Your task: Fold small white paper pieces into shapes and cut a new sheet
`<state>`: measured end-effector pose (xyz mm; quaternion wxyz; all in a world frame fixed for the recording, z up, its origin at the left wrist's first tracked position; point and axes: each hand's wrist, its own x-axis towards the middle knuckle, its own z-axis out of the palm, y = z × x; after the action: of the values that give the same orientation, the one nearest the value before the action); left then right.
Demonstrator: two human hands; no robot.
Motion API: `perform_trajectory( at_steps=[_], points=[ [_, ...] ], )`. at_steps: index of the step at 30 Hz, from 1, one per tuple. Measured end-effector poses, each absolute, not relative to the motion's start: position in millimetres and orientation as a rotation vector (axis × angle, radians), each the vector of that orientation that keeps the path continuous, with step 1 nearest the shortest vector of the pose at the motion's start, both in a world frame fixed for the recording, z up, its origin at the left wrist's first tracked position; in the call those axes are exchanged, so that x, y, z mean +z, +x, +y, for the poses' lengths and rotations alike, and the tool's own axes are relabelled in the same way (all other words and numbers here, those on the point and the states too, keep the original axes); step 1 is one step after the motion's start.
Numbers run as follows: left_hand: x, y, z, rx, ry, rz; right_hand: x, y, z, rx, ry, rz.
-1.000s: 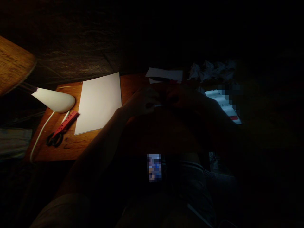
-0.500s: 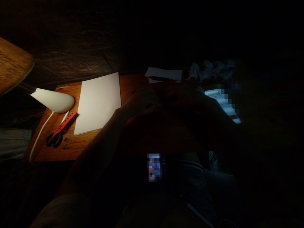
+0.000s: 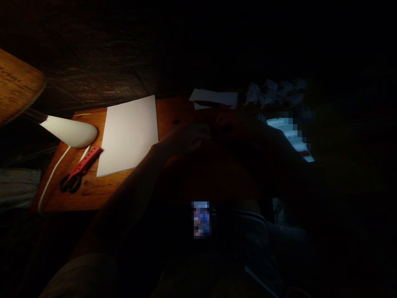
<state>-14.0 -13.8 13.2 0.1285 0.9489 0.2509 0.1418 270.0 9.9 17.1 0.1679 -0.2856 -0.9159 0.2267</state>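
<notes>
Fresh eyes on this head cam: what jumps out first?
Probably the bright white paper on the left half of the wooden table, with the white lamp base and red-and-black scissors just left of it. Next, the bluish glowing screen at the right, partly pixelated. The left hand and right hand sit mid-frame in deep shadow, too dark to tell what they hold.

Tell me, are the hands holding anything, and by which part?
I can't tell: the left hand and right hand are in deep shadow.
</notes>
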Motion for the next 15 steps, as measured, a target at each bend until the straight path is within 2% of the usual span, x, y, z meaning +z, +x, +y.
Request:
perform_trajectory(
  at_steps=[15],
  points=[
    [18.0, -11.4, -15.8, 0.317, 2.754, 0.813, 22.5, 268.1, 3.9, 0.552, -0.874, -2.642]
  ],
)
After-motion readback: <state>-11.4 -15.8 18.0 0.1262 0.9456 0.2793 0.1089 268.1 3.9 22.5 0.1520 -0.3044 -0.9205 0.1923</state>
